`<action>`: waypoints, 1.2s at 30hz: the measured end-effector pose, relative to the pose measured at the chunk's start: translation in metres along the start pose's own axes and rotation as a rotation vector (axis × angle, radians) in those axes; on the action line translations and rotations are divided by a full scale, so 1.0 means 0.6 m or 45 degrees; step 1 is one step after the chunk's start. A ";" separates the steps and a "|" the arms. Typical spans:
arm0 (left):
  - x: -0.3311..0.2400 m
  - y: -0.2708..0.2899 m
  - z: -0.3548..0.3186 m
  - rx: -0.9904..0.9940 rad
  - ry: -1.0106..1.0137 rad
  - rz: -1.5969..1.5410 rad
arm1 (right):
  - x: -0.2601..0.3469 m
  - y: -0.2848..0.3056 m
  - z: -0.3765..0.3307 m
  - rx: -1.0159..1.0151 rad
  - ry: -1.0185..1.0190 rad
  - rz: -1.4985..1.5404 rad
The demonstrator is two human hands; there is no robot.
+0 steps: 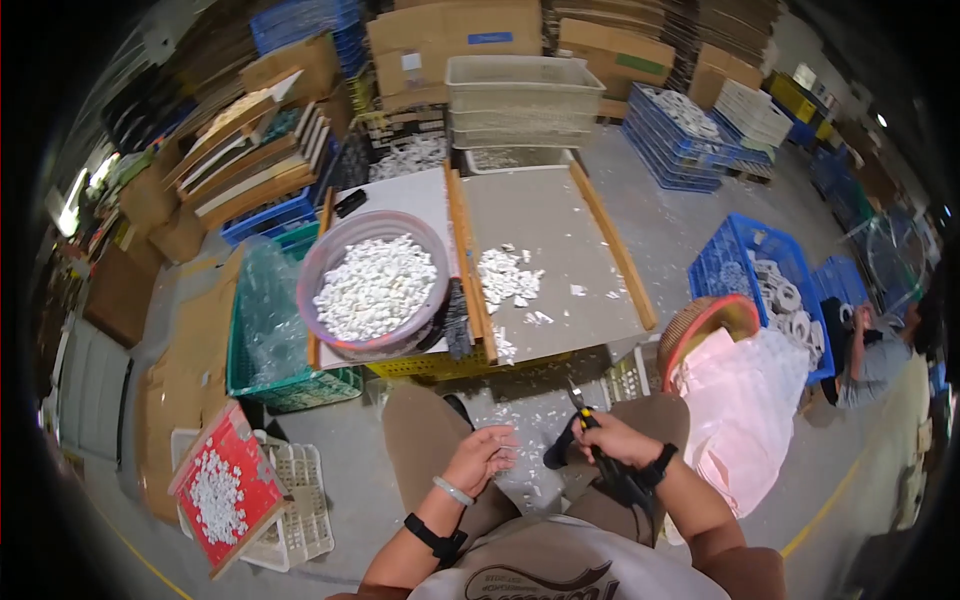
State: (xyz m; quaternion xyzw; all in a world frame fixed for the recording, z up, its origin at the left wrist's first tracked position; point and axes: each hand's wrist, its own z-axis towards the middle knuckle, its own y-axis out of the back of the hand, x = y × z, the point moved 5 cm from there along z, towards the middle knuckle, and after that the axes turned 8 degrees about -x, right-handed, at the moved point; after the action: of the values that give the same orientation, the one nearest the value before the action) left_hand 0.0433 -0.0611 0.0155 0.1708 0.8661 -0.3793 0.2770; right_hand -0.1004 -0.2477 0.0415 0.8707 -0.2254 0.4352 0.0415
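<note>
My right hand (612, 441) is wrapped round a pair of pliers (577, 395) with black and yellow handles, its metal tip pointing away from me above the floor. My left hand (484, 459) hovers over my lap, palm turned inward, fingers loosely stretched and apart; no held thing shows in it. Beyond both hands, a grey board (545, 225) with wooden side rails carries a loose heap of small white pieces (508, 278). To its left stands a round pinkish plastic basin (309, 290) filled with small white parts (378, 285).
A green crate (245, 350) with clear plastic stands left; a red board (205, 465) of white pieces rests on a white basket (305, 500). Right are a blue crate (735, 245), a woven basket (690, 335) and pink cloth (725, 430). Another person (875, 350) sits far right.
</note>
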 end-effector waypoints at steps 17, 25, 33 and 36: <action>0.030 0.060 0.080 -0.162 0.095 0.009 | 0.098 0.001 0.235 0.070 -0.183 0.175; 0.024 0.066 0.104 -0.237 0.181 0.035 | 0.112 0.001 0.337 0.134 -0.318 0.307; 0.009 0.058 0.112 -0.226 0.190 0.054 | 0.119 0.001 0.370 0.116 -0.392 0.319; 0.007 0.055 0.118 -0.221 0.169 0.084 | 0.122 0.003 0.371 0.052 -0.309 0.311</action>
State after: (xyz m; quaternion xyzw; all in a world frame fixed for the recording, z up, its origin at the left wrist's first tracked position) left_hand 0.0813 -0.0920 -0.0453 0.1992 0.9061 -0.2813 0.2453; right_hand 0.1014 -0.3349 -0.0397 0.8836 -0.3240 0.3331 -0.0569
